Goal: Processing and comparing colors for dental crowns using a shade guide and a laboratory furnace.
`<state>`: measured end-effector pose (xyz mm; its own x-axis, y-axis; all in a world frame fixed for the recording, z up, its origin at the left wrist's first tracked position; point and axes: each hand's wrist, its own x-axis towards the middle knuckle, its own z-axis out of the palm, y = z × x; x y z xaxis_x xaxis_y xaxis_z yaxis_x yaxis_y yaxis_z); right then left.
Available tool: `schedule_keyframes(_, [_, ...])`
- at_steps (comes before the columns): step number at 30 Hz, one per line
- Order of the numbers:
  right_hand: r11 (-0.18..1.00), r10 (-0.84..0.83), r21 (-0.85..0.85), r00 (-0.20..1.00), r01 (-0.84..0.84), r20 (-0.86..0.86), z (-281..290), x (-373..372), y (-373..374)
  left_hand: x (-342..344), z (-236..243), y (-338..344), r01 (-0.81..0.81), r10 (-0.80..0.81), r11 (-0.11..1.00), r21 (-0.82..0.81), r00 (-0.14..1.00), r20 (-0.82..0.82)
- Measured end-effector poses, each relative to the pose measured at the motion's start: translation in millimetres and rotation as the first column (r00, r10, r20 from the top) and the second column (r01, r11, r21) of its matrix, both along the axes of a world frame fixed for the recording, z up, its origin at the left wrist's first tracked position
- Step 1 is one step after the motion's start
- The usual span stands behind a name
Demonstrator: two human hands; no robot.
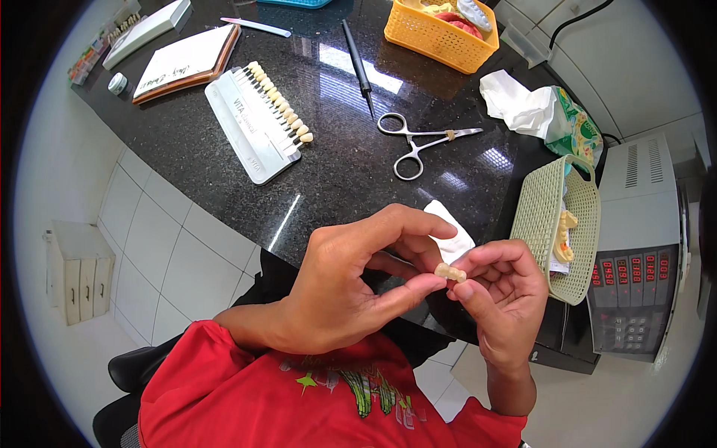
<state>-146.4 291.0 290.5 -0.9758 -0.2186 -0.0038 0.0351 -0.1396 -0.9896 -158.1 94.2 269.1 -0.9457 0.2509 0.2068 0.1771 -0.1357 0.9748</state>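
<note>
Between the fingertips of my left hand and my right hand is a small cream, tooth-coloured dental piece, pinched from both sides above the counter's near edge. A white folded tissue lies just beyond my fingers. Farther up on the speckled black counter are steel scissor-like clamp forceps, a black pen-like tool and a grey tray of tooth shade samples. A pale green basket with dental models stands beside my right hand.
An orange basket, crumpled tissue and green packet sit at the back right. A notepad, small jar and white box are at back left. A grey machine with red displays borders the right side.
</note>
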Motion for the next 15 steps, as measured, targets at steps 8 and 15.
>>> schedule_keyframes(8, [0.998,0.008,0.062,0.993,-0.001,-0.115,-2.6,-0.9,-1.6,-1.2,-2.1,-1.6,0.009,-0.009,1.000,-0.009,0.998,-0.059])
schedule_keyframes(15, [0.996,0.008,0.093,0.987,0.007,-0.159,-2.3,-1.0,-3.4,-0.6,-0.9,0.0,-0.024,0.023,1.000,-0.015,0.999,-0.045])
